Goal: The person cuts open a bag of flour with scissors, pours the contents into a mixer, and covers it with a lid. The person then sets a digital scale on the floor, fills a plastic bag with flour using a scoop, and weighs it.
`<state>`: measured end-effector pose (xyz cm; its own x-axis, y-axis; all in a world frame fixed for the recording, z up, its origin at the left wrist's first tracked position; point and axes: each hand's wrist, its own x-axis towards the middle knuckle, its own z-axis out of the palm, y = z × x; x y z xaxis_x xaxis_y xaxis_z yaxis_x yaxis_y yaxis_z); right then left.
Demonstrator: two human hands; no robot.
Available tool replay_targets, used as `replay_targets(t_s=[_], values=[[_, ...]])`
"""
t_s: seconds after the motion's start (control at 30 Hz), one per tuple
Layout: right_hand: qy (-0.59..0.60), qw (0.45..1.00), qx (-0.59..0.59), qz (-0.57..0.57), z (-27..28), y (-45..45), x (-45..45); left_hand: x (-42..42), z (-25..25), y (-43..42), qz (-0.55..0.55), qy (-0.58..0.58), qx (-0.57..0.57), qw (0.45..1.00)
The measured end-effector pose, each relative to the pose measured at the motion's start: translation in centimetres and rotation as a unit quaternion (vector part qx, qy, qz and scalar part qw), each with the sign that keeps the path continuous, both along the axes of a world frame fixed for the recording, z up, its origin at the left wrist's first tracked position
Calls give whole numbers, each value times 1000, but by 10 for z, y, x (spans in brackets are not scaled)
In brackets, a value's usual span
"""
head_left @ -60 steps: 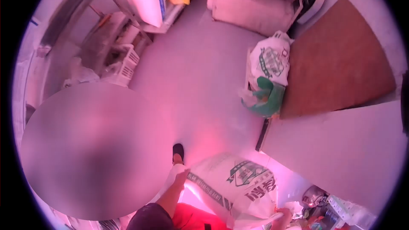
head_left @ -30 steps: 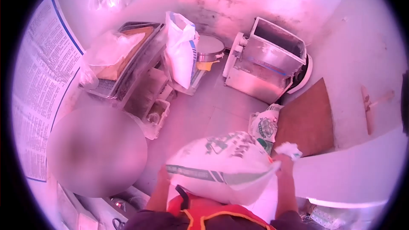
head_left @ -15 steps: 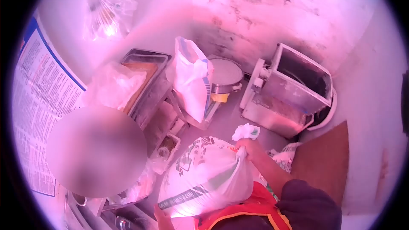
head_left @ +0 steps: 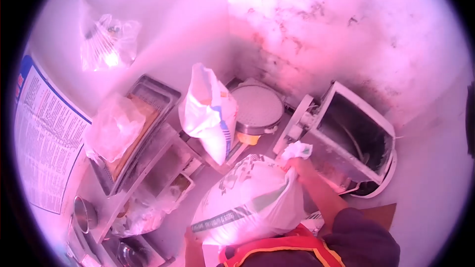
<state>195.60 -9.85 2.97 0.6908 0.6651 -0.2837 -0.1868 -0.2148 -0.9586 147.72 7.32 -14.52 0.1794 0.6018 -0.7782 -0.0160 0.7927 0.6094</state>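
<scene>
A large, full white sack [head_left: 257, 202] with dark print and a green band leans against the front of my body. My right hand [head_left: 295, 164] is closed around its gathered neck, and a crumpled end sticks out above the fist. My left hand [head_left: 193, 241] supports the sack's lower left corner, its fingers mostly hidden behind the sack. Just beyond my right hand stands a metal machine [head_left: 336, 151] with an open, deep hopper.
A smaller white bag [head_left: 210, 113] stands beside a round metal sieve [head_left: 259, 106]. Left of it, a tray [head_left: 158, 89] holds a board and a clear plastic bag [head_left: 116, 128]. A metal cup [head_left: 85, 215] sits lower left. A printed poster [head_left: 47, 143] covers the left wall.
My view has tilted up, so the machine and shelves sit lower. The sack, held in both hands, has shifted slightly right towards the machine. A blurred round shape at left is gone.
</scene>
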Motion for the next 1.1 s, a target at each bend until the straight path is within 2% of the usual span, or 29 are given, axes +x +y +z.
replay_targets(t_s=[0.03, 0.1, 0.13, 0.17, 0.2, 0.23, 0.27, 0.33, 0.37, 0.47, 0.57, 0.63, 0.73, 0.77, 0.87, 0.9, 1.0, 1.07, 1.1], values=[[-26, 1000, 8, -10, 13, -15, 19, 57, 32, -16, 77, -108, 22, 991], [38, 990, 26, -132, 35, -44, 52, 110, 56, -24, 5, -105, 50, 993], [124, 963, 37, -236, 47, -53, 71, 138, 64, -22, -16, -108, 56, 992], [-73, 980, 11, -186, 58, -70, 87, 160, 76, -23, -74, -89, 93, 989], [-97, 971, 60, -212, 86, -76, 93, 183, 96, -23, -178, -37, 177, 967], [-123, 958, 108, -235, 114, -82, 99, 204, 116, -21, -279, 37, 289, 915], [20, 912, 230, -339, 158, -82, 101, 227, 135, -22, -324, 69, 345, 878], [23, 898, 223, -379, 181, -108, 127, 287, 181, -38, -182, -56, 152, 970], [14, 898, 236, -372, 178, -125, 150, 316, 196, -36, -97, -120, 57, 986], [39, 900, 264, -343, 144, -190, 221, 360, 220, -31, -212, -2, 174, 962], [28, 898, 236, -370, 61, -239, 286, 394, 257, -43, -316, 39, 238, 918], [15, 901, 231, -367, 5, -273, 327, 414, 282, -57, -334, 33, 298, 894], [133, 890, 224, -375, -17, -282, 336, 446, 318, -81, -335, 10, 329, 883], [125, 904, 193, -361, -42, -295, 350, 456, 323, -86, -330, 1, 333, 883], [283, 864, 274, -315, -59, -292, 335, 479, 323, -78, -343, -31, 358, 868], [284, 877, 290, -258, -71, -299, 328, 491, 333, -88, -339, -52, 346, 873], [342, 876, 195, -279, -77, -338, 281, 521, 356, -106, -358, -103, 359, 856], [281, 897, 154, -305, -89, -359, 236, 539, 358, -101, -405, -145, 340, 836], [230, 907, 154, -318, -71, -356, 202, 551, 365, -109, -420, -163, 339, 826]])
